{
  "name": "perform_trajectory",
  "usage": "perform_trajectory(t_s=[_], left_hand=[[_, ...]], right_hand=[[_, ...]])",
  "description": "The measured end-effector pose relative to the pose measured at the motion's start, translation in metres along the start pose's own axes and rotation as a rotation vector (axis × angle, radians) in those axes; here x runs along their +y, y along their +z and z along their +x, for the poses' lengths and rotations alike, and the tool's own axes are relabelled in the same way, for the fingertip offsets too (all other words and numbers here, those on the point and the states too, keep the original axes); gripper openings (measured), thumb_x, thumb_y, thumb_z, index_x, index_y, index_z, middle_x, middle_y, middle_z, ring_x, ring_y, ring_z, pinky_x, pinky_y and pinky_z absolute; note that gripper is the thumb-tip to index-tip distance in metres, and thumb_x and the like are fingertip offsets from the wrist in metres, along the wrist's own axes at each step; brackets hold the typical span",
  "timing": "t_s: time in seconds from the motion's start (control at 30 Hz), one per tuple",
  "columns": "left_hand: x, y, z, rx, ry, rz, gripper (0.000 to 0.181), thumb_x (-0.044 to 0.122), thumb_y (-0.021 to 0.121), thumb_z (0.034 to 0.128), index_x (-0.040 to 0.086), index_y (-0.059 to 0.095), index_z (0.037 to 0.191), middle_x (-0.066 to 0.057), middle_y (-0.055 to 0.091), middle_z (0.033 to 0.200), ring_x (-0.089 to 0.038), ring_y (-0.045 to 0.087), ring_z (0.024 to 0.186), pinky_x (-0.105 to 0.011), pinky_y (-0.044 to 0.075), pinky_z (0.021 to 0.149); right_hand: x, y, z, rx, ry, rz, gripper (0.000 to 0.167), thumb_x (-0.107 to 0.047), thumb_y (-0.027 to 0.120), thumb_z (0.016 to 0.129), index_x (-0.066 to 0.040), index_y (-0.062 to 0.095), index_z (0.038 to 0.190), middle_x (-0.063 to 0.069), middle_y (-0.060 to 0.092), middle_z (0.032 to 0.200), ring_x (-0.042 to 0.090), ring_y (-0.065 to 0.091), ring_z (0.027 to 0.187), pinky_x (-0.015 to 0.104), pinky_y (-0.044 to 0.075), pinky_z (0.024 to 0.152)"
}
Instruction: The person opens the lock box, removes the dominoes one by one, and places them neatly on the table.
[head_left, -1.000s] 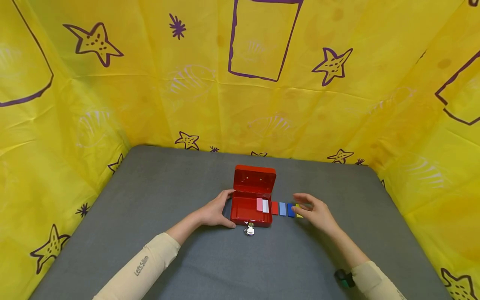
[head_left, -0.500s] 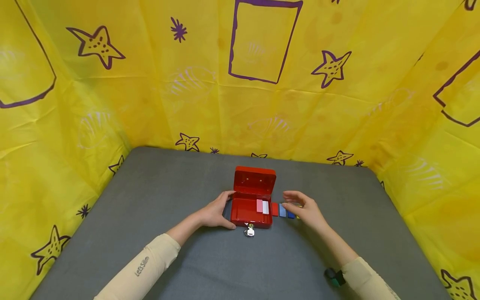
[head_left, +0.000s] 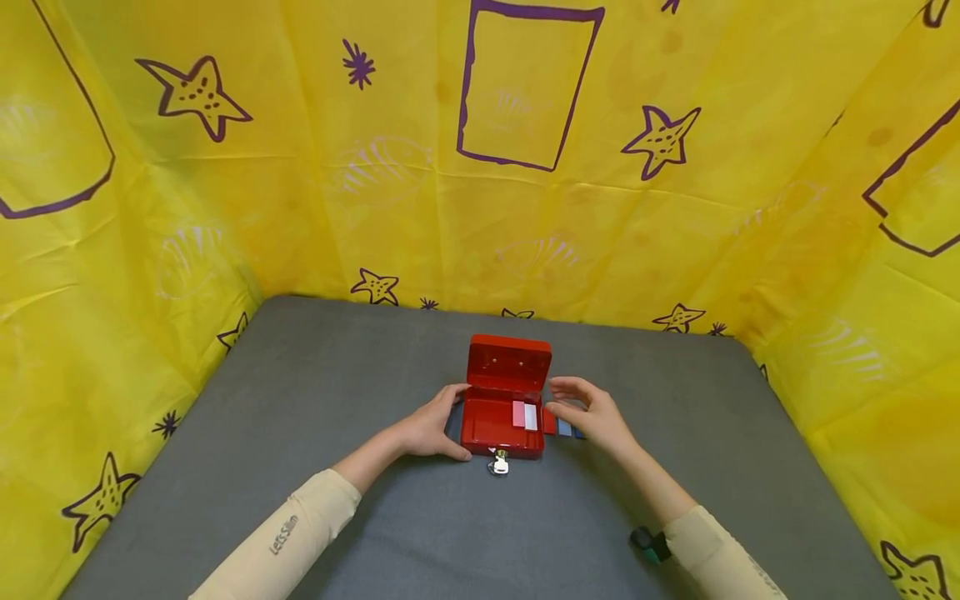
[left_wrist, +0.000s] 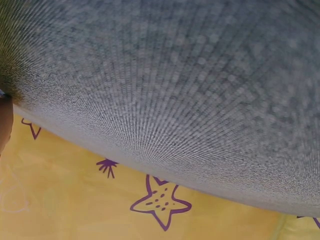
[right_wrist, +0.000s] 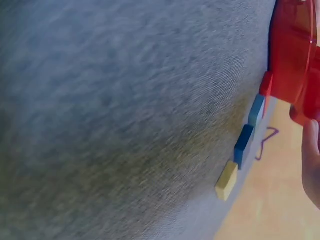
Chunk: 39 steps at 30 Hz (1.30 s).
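Observation:
A red cash box [head_left: 495, 425] stands with its lid [head_left: 510, 362] raised. My left hand [head_left: 431, 427] holds its left side, thumb at the front corner and fingertips at the back. Inside, at the right, lie a pink block [head_left: 519, 414] and a white block [head_left: 531, 417], both domino-shaped. My right hand [head_left: 596, 417] hovers by the box's right side, thumb and fingers apart, with nothing seen between them. Below it a row runs rightward: a red block [right_wrist: 265, 85] nearest the box, then a light blue block [right_wrist: 256, 110], a dark blue block [right_wrist: 243, 146] and a yellow block [right_wrist: 227, 180].
Silver keys [head_left: 499, 463] sit at the box's front lock. A grey cloth-covered table [head_left: 360, 358] carries everything. Yellow printed curtains [head_left: 300, 208] close off the back and both sides. The left wrist view takes in mostly table cloth [left_wrist: 165, 90].
My right hand has moved left along the row, from the yellow and dark blue blocks to beside the red one. The left hand and the box stay put.

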<state>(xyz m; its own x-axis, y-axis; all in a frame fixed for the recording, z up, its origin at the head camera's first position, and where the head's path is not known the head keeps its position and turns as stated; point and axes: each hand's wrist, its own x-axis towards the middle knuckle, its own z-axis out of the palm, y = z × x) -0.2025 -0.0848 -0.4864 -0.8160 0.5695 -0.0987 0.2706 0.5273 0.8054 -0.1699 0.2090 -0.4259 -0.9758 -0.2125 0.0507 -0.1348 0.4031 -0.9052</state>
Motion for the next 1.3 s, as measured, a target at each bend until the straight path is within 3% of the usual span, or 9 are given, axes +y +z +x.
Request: perform_trajectory(t_s=[0.17,0.37,0.77,0.9,1.1,1.3], left_hand=[[0.001,0.000,-0.001,-0.001,-0.003,0.000,0.103,0.021,0.089,0.0694,0.004,0.024,0.148,-0.014,0.035,0.146,-0.029,0.038,0.132,-0.050,0.034,0.108],[0.003,-0.001,-0.001,-0.001,-0.006,0.000,0.103,0.020,0.088,0.0697,0.004,0.024,0.148,-0.014,0.035,0.146,-0.029,0.038,0.132,-0.049,0.034,0.108],[0.001,-0.001,-0.001,-0.007,0.016,-0.008,0.104,0.020,0.089,0.0692,0.003,0.024,0.148,-0.014,0.035,0.146,-0.029,0.037,0.133,-0.048,0.033,0.109],[0.001,-0.001,-0.001,-0.008,0.018,-0.011,0.104,0.021,0.089,0.0690,0.002,0.023,0.148,-0.015,0.034,0.146,-0.029,0.036,0.134,-0.049,0.032,0.109],[0.000,-0.001,0.001,-0.010,0.025,-0.012,0.105,0.020,0.089,0.0687,0.002,0.023,0.148,-0.015,0.034,0.147,-0.029,0.036,0.134,-0.048,0.031,0.109],[0.000,-0.001,0.001,-0.006,0.027,-0.011,0.105,0.020,0.089,0.0687,0.002,0.023,0.148,-0.015,0.034,0.146,-0.029,0.037,0.134,-0.047,0.031,0.109]], right_hand=[[0.016,0.005,0.008,-0.003,-0.022,0.001,0.043,-0.010,0.071,0.089,0.004,0.058,0.127,0.024,0.061,0.123,0.039,0.058,0.112,0.036,0.051,0.092],[0.030,0.009,0.015,-0.010,-0.036,-0.010,0.043,-0.018,0.075,0.087,-0.004,0.062,0.125,0.013,0.064,0.121,0.029,0.061,0.109,0.035,0.050,0.093],[0.023,0.018,0.018,-0.062,-0.017,-0.063,0.042,-0.022,0.076,0.085,-0.009,0.063,0.123,0.009,0.066,0.118,0.028,0.063,0.107,0.037,0.051,0.091],[0.016,0.022,0.017,-0.085,-0.057,-0.097,0.038,-0.017,0.075,0.086,-0.006,0.063,0.120,0.011,0.066,0.118,0.032,0.063,0.108,0.043,0.051,0.092],[0.022,0.029,0.021,-0.108,-0.149,-0.196,0.036,-0.014,0.075,0.086,-0.005,0.064,0.119,0.010,0.066,0.115,0.032,0.064,0.104,0.043,0.052,0.089],[0.017,0.033,0.024,-0.118,-0.213,-0.367,0.039,-0.012,0.077,0.082,-0.006,0.065,0.118,0.008,0.066,0.113,0.028,0.063,0.099,0.041,0.055,0.083]])
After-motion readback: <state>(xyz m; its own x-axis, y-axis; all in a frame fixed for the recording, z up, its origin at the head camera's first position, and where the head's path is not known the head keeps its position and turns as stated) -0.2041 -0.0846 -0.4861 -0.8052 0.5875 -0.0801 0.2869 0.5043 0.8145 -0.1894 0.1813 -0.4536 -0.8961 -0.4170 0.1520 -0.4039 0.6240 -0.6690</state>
